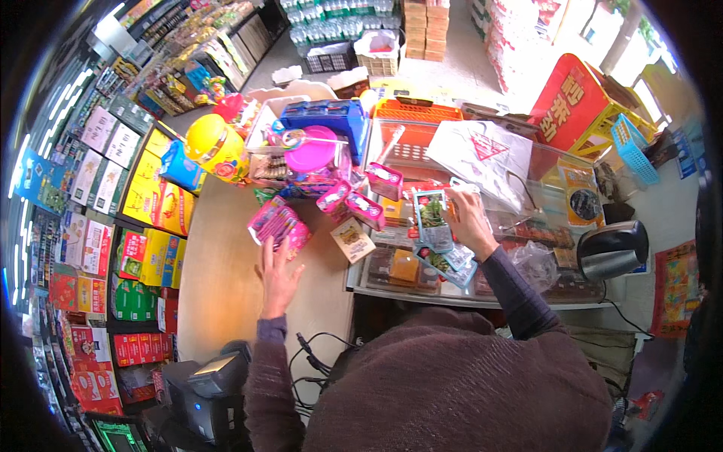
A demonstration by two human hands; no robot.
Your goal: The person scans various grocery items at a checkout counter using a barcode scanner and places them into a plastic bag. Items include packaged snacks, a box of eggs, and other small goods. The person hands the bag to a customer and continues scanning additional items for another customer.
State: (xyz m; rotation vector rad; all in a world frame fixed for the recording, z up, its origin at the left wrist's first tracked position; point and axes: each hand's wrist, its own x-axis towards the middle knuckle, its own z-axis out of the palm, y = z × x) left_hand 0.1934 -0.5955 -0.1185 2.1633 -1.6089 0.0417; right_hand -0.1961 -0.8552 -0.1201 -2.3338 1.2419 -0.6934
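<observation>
My left hand (280,279) has its fingers spread, with the fingertips at the near edge of an open pink box (279,226) of slim packets on the wooden counter (226,271). Over the glass display case, my right hand (470,217) lies at the right edge of a clear-fronted packet (432,220) picturing green plants. Whether those fingers grip it or only touch it is unclear. More such packets (452,265) overlap just below. Between the hands are a cream-coloured small box (353,240) and several pink small boxes (364,209).
A pink-lidded tub (310,150), a yellow novelty jar (217,147) and a blue display box (333,124) line the far side. A white plastic bag (483,158) covers part of the glass case (361,277). A black-and-silver device (613,251) stands right; a black machine (209,390) stands lower left.
</observation>
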